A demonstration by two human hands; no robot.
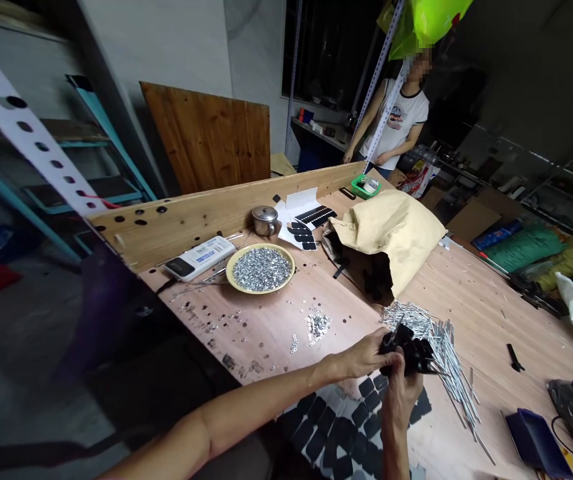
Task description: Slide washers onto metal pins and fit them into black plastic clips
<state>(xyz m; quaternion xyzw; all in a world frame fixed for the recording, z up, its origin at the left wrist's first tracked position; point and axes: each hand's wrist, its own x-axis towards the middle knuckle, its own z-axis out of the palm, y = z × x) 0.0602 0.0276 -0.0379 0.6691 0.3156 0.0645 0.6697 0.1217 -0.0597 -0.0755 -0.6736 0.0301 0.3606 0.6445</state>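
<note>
My left hand [366, 357] and my right hand [400, 390] meet over the wooden table [266, 327], both closed on a bundle of black plastic parts [409, 350]. Right beside them lies a heap of thin metal rods [444, 353]. Under my wrists is a white sheet of black adhesive pads [339, 427]. A small pile of loose washers [316, 325] lies just beyond my left hand.
A yellow bowl of washers [261, 268], a white scale [199, 258], a small metal pot [265, 220], a pad sheet [304, 220] and a crumpled brown paper bag [391, 240] sit farther back. A dark blue box [536, 443] lies at the right. Another person [396, 123] stands at the far end.
</note>
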